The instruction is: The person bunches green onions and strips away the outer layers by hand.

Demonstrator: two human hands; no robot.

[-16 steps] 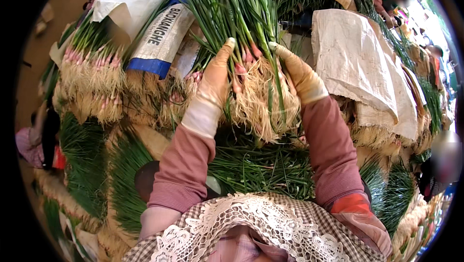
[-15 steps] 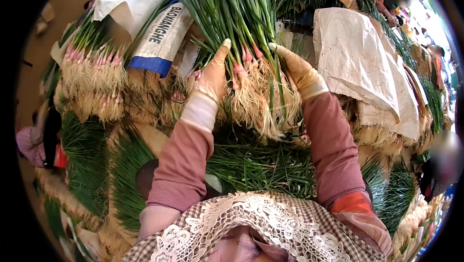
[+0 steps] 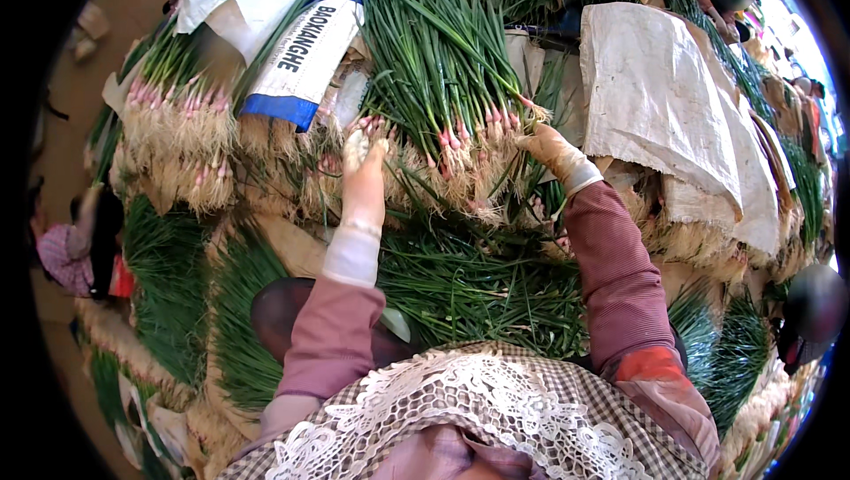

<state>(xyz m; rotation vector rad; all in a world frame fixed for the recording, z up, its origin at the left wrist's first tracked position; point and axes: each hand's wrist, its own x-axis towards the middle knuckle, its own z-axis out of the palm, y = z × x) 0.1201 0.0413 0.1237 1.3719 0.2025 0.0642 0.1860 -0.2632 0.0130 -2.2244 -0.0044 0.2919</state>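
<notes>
A broad bunch of green garlic [image 3: 443, 64], with long green leaves, pink bulbs and pale tangled roots, lies on the heap in front of me, roots toward me. My left hand [image 3: 361, 183], in a pale, soiled glove, touches the bulbs at the bunch's left edge, its thumb apart from the fingers. At the right edge, my gloved right hand [image 3: 558, 157] has its fingers bent together at the root end of a stalk slanting across the bunch. That hand partly hides what it grips.
A white and blue sack [image 3: 305, 55] and more garlic bundles [image 3: 173, 139] lie at left. Beige sacking [image 3: 655, 108] covers bundles at right. Loose green leaves [image 3: 478, 294] are heaped close to me. Other people [image 3: 71, 250] are at the far left and right edges.
The bunch, held up between both hands before, now lies lower and spread out on the heap. My left hand has moved down and left to its edge; my right hand stays at its right side.
</notes>
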